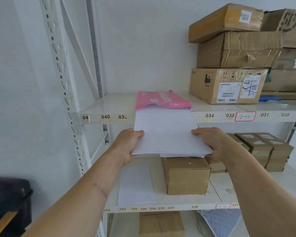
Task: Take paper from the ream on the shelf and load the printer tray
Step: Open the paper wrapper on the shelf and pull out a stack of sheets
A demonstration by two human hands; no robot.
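A stack of white paper [167, 134] sticks halfway out of the torn pink ream wrapper [161, 100], which lies on the upper shelf [109, 106], its free end out past the shelf edge. The left hand [128, 144] and right hand [212, 141] grip the stack's two near corners, thumbs on top. Cardboard boxes [229, 82] are stacked to the right on that shelf, and a small brown box [186, 175] sits on the lower shelf [220, 189] beside loose sheets [135, 185].

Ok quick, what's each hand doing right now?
Left hand: closed on the left edge of the paper stack.
Right hand: closed on its right edge.
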